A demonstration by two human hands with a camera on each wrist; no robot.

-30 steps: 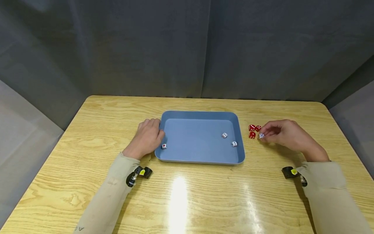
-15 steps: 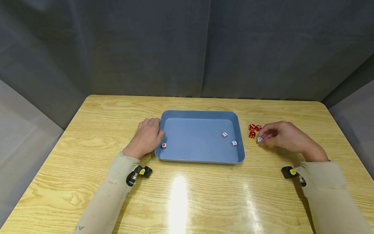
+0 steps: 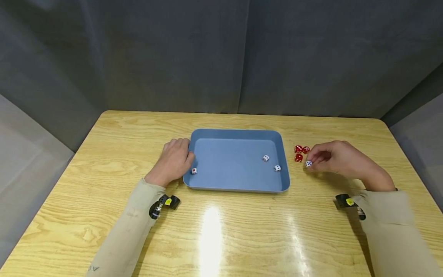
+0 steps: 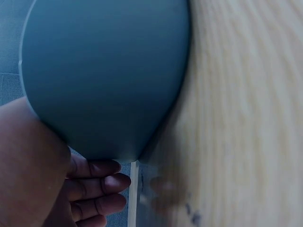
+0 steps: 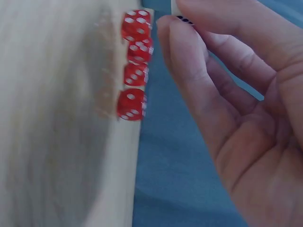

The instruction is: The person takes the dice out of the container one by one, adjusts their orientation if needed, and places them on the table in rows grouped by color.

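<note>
The left hand [image 3: 174,161] rests on the counter [image 3: 104,154] against the left wall of a blue tray [image 3: 238,133]. Its fingers are loosely bent along the tray's rim and corner and hold nothing else. In the left wrist view the fingers [image 4: 94,184] lie against the rounded outside of the tray [image 4: 104,75]. A small black clip with a yellow tag [image 3: 165,201] sits at the left sleeve's cuff.

Three white dice lie inside the tray: one [image 3: 194,171] in the near left corner, just beside the left hand, and two toward the right side, one [image 3: 265,158] a little farther back than the other [image 3: 277,168].

Right of the tray, on the bare counter, a small cluster of red dice [image 3: 300,152] lies close together. The head view shows three; the right wrist view shows four red dice [image 5: 135,66] in a row.

Just beside that cluster, the right hand [image 3: 337,157] pinches another white die [image 3: 308,164] between fingertips and thumb, low over the counter and near the tray's right wall. In the right wrist view only an edge of this die [image 5: 182,16] shows above the fingertips [image 5: 180,38]. A second black clip [image 3: 347,201] sits at the right cuff.
</note>
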